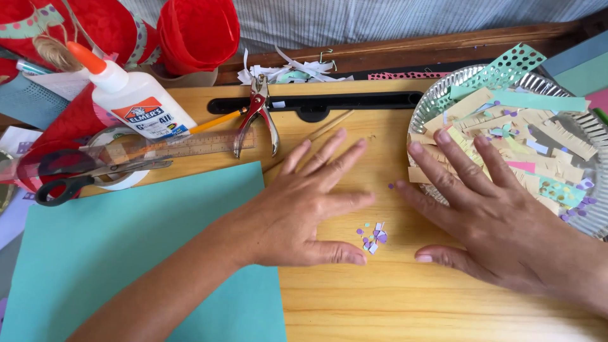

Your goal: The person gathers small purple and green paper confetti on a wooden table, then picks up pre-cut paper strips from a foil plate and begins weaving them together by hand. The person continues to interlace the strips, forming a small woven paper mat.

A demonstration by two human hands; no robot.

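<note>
A small heap of paper bits [373, 237], purple, white and pale blue, lies on the bare wood of the desk [392, 297] near the middle, toward the near edge. The heap is roughly round with a slight lean toward the far right, so no clear long axis shows. The left hand [304, 209] lies flat just left of it, palm down, fingers spread and pointing toward the far right corner, thumb stretched below the bits; it holds nothing. The right hand [481, 215] lies flat just right of the heap, fingers spread and pointing to the far left, fingertips resting on the rim of a foil pie tin [437, 95]; it too grips nothing. The two thumbs and forefingers frame the heap without touching it.

The tin sits at the right edge, full of fringed paper strips [538, 139] in tan, teal and pink. A teal paper sheet [126, 253] covers the near left corner, under the left forearm. Along the far left lie a hole punch [258, 114], pencil [215, 120], clear ruler [177, 147], scissors [82, 177], tape roll [120, 183] and glue bottle [133, 95]. Open wood runs along the near edge right of the sheet.
</note>
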